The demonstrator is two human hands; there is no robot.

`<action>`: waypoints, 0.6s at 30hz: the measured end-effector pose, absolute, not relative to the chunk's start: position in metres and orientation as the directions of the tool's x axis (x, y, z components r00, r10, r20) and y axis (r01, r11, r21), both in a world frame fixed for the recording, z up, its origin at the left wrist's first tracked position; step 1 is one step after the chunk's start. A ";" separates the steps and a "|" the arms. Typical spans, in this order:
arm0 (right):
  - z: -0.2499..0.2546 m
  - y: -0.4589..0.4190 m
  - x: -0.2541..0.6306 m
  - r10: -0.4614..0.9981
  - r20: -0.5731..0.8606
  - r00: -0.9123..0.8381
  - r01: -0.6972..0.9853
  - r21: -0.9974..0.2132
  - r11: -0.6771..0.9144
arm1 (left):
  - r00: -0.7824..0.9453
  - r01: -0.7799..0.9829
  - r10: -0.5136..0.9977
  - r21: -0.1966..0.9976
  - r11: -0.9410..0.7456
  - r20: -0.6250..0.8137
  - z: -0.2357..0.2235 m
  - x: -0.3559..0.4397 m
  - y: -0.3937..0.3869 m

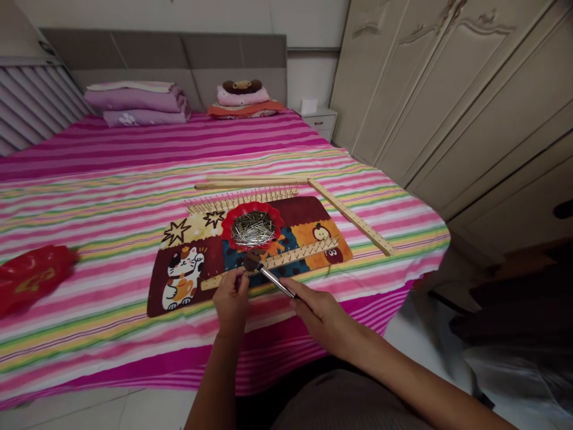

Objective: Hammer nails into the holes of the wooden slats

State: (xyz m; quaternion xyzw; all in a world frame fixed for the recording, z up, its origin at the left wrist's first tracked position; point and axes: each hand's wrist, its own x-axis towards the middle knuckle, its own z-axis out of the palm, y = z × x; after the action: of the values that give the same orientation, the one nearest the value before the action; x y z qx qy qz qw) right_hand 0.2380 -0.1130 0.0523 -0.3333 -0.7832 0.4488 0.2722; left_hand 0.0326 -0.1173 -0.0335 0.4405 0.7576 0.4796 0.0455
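Observation:
My right hand (320, 313) is wrapped round the grip of a hammer (277, 280) with a shiny shaft and a dark head. That head hovers over or rests on a pale wooden strip (298, 255) lying across a patterned mat; which of the two I cannot tell. Several nails stand up from the strip's right part. Beside the hammer head, my left hand (233, 298) pinches its fingers together over the strip; anything between them is too small to make out. Just beyond, a red scalloped bowl (227, 230) holds a heap of loose silvery nails (253, 230).
Behind the bowl lies another strip (242, 200) bristling with nails. More wooden strips (351, 215) lie at the back and right. The mat (156, 298) rests on a striped bed, with a red plastic bag (36, 275) at left. Folded bedding (138, 104) is stacked by the headboard.

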 end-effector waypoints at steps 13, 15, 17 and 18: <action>0.051 -0.113 0.235 0.716 0.171 -0.677 0.286 -0.835 0.470 | -0.594 0.638 0.718 0.756 0.146 0.363 -0.034 0.033 -0.119; 0.050 -0.117 0.245 0.740 0.197 -0.643 0.264 -0.850 0.455 | -0.603 0.615 0.711 0.778 0.125 0.363 -0.035 0.032 -0.118; 0.045 -0.123 0.259 0.770 0.167 -0.615 0.284 -0.865 0.414 | -0.616 0.587 0.707 0.801 0.119 0.346 -0.036 0.032 -0.117; 0.040 -0.126 0.267 0.785 0.135 -0.604 0.305 -0.871 0.385 | -0.623 0.570 0.708 0.813 0.121 0.332 -0.036 0.032 -0.117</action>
State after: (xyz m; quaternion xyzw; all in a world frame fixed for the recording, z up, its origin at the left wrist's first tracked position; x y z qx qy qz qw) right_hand 0.2668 -0.1265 0.0399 -0.3475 -0.7844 0.4323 0.2777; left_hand 0.0318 -0.1173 -0.0362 0.4286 0.7455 0.5059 0.0680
